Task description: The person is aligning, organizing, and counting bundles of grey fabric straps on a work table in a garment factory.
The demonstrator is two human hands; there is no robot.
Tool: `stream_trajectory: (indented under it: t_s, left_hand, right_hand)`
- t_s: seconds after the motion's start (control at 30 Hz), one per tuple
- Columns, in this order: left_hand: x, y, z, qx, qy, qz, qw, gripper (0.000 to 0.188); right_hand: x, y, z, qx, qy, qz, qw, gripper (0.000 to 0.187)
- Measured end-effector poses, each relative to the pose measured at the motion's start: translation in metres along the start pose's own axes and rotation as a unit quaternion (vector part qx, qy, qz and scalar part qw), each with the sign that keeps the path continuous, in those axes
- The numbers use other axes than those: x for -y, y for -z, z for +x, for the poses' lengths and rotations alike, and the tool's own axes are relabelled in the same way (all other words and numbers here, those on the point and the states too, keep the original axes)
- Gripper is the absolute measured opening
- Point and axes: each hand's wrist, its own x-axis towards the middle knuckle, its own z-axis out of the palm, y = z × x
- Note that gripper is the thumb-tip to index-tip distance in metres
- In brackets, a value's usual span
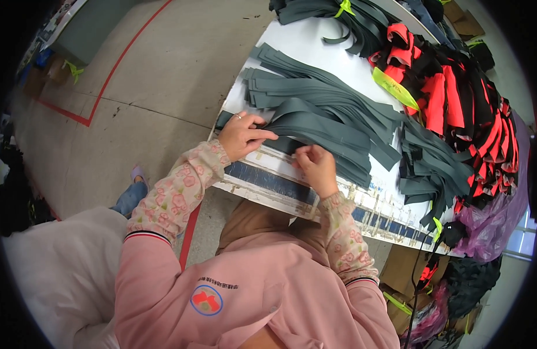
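Several long dark grey-green fabric strips [332, 131] lie in a stack across the white table's near part. My left hand [240, 136], wearing a ring, rests at the strips' left ends with its index finger stretched out and the fingers apart. Beneath it runs a single darker strip [283, 144] near the table edge. Close to that strip's edge my right hand [318, 168] is closed in a pinch, thumb against fingers. Whatever lies between those fingertips is hidden or too small to see. Another layered bundle of strips [303, 72] lies just beyond.
More grey-green strips [431, 163] hang together at the table's right. Behind them is a heap of red and black fabric pieces [445, 93] with a yellow-green tie [395, 88]. A tied strip bundle [332, 17] sits at the far end. Purple plastic [489, 224] hangs at the right.
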Motion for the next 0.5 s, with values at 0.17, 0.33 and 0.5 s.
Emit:
stream_trajectory:
  t_s: [0.17,0.33,0.5]
  left_hand:
    - [0.000,0.006,0.001,0.002,-0.004,0.024,1.000,0.033]
    - [-0.003,0.005,0.003,0.008,-0.001,0.018,1.000,0.035]
    - [-0.006,0.004,0.004,0.011,0.008,0.026,1.000,0.036]
  right_hand:
    - [-0.016,0.073,-0.024,-0.094,-0.001,-0.075,0.993,0.009]
    - [-0.034,0.102,-0.037,-0.149,0.017,-0.078,0.986,0.009]
    - [-0.037,0.093,-0.040,-0.151,0.024,-0.120,0.981,0.010]
